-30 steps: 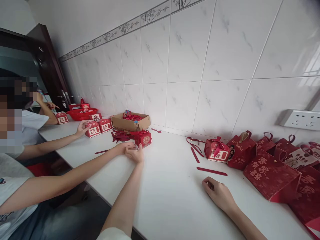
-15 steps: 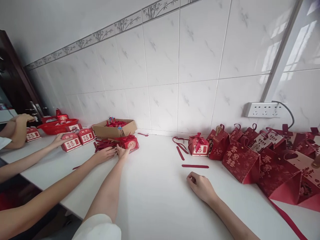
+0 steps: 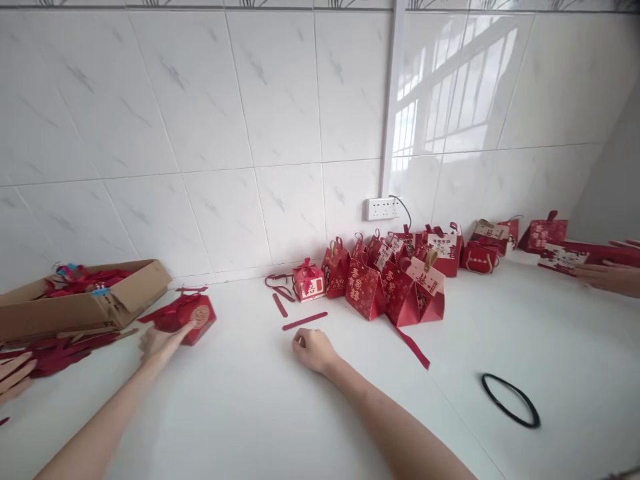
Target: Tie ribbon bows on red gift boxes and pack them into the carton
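My left hand (image 3: 159,345) grips a small red gift box (image 3: 203,319) with a ribbon on top and a round gold emblem, thumb side against its near face. The box stands on the table and its left part is hidden by the fingers. My right hand (image 3: 314,351) rests on the tabletop with fingers loosely curled in and nothing seen in them. Just beyond it lies a flat dark red strip (image 3: 305,321). Behind that stands another small red box (image 3: 309,282) with a ribbon bow and a white label.
An open cardboard box (image 3: 135,293) with red ribbons stands at left, beside loose dark red strips (image 3: 60,353) and another person's hand (image 3: 15,377). Red gift bags (image 3: 367,293) line the wall at right. A black loop (image 3: 510,400) lies right; another person's hand (image 3: 605,275) is beyond.
The view has swung to the right. My left hand has drawn the red gift box a little right, away from the strips and the other person's hand. My right hand stays put.
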Available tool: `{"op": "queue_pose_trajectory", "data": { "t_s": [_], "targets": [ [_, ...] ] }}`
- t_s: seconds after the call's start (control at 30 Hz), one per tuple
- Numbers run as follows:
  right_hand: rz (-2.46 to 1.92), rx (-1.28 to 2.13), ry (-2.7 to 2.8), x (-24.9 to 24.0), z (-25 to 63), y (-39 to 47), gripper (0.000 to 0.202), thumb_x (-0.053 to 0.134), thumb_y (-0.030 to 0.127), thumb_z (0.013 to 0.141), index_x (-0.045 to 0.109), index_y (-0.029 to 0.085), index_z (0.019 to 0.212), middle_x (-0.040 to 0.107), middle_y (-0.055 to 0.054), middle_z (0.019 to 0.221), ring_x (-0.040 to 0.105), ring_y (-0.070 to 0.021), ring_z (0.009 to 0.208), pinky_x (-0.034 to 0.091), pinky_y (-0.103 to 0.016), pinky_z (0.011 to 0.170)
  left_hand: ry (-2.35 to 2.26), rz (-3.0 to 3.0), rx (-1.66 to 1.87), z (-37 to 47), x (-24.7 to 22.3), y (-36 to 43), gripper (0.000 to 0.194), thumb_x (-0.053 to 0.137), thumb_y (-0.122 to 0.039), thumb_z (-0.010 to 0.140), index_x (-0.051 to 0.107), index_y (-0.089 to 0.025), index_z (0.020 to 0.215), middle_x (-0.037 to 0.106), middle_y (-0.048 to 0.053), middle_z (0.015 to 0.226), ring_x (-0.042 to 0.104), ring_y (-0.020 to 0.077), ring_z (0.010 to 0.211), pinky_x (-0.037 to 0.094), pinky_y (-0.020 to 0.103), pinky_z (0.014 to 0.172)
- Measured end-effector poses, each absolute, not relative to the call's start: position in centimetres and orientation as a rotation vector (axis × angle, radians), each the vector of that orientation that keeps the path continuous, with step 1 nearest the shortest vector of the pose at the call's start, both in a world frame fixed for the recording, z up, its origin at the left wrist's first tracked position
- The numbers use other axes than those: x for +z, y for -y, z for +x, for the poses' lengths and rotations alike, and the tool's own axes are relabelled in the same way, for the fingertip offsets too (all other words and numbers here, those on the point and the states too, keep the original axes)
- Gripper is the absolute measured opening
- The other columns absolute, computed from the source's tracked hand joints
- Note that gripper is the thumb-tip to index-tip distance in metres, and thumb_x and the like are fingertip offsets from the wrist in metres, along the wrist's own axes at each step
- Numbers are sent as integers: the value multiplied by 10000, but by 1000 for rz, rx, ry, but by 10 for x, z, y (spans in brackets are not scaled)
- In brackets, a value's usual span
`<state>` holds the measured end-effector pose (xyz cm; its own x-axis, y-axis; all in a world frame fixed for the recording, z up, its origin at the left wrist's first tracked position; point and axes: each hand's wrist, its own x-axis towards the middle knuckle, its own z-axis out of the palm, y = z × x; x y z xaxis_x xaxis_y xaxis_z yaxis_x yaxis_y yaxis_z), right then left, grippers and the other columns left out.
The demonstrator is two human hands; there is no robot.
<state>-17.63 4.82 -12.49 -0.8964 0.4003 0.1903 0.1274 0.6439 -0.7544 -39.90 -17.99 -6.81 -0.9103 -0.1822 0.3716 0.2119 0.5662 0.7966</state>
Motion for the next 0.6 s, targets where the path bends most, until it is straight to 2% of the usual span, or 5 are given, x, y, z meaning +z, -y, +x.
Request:
{"op": "queue_pose_trajectory", "data": {
  "t_s": [0.13, 0.2, 0.33, 0.43, 0.6],
  "targets": [
    [-384, 1351, 2364, -121, -168, -47, 184, 482, 301, 843, 603, 165, 825, 636, -48, 731, 593, -156, 638, 446, -267, 597, 2352, -288, -1646, -338, -71, 123, 698, 780, -336, 489, 361, -158, 1019, 503, 188, 1169, 537, 338, 1128, 450, 503, 975],
    [-367, 1459, 2249, -117, -160, -45, 346, 406, 411, 879, 526, 163, 1088, 628, -100, 951, 619, -173, 755, 480, -269, 569, 2267, -428, -1790, -300, -75, 89, 693, 746, -324, 577, 316, -162, 1095, 517, 158, 1177, 572, 246, 1084, 479, 415, 958],
    [-267, 1592, 1996, -110, -142, -49, 608, 383, 539, 863, 207, 246, 1366, 324, -144, 1396, 509, -202, 1136, 528, -323, 746, 2141, -639, -1977, -221, -94, 31, 754, 759, -317, 597, 273, -173, 1154, 506, 165, 1199, 599, 215, 1028, 521, 367, 869],
    [-234, 1756, 1746, -107, -131, -69, 634, 489, 573, 804, 280, 277, 1324, 411, -108, 1335, 511, -242, 1131, 520, -383, 798, 2143, -784, -2071, -179, -114, 15, 688, 747, -296, 604, 342, -166, 1144, 552, 163, 1136, 626, 242, 966, 530, 402, 815],
    [-308, 1840, 1653, -103, -118, -121, 482, 476, 589, 801, 455, 250, 1142, 598, -68, 1027, 606, -234, 856, 529, -368, 658, 2101, -1205, -2160, -180, -130, 30, 422, 716, -315, 644, 550, -210, 1017, 612, 91, 1120, 579, 254, 1078, 437, 426, 952]
  ]
}}
